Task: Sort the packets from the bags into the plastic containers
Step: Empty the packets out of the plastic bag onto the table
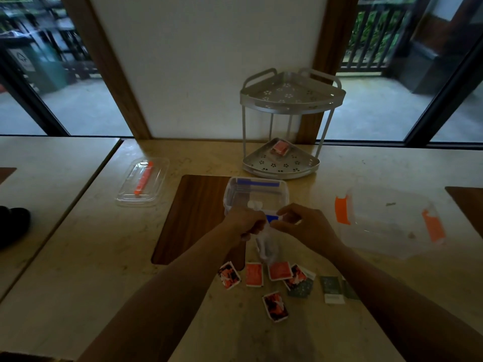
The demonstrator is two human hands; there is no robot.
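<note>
Sorting looks barely begun — about eight packets (254, 274) lie loose on the table (287, 335), none visible in the blue-clipped container (257, 194) or the orange-clipped one (389, 220). Left hand (245, 220) and right hand (300, 224) both pinch a clear bag (266, 246) above the packets.

Two arms come in from the bottom of the view. Both are bare all the way up, with no sleeves showing. The left hand (244, 220) and the right hand (304, 226) are bare too, with no gloves, no rings and no watch or band on either wrist.
</note>
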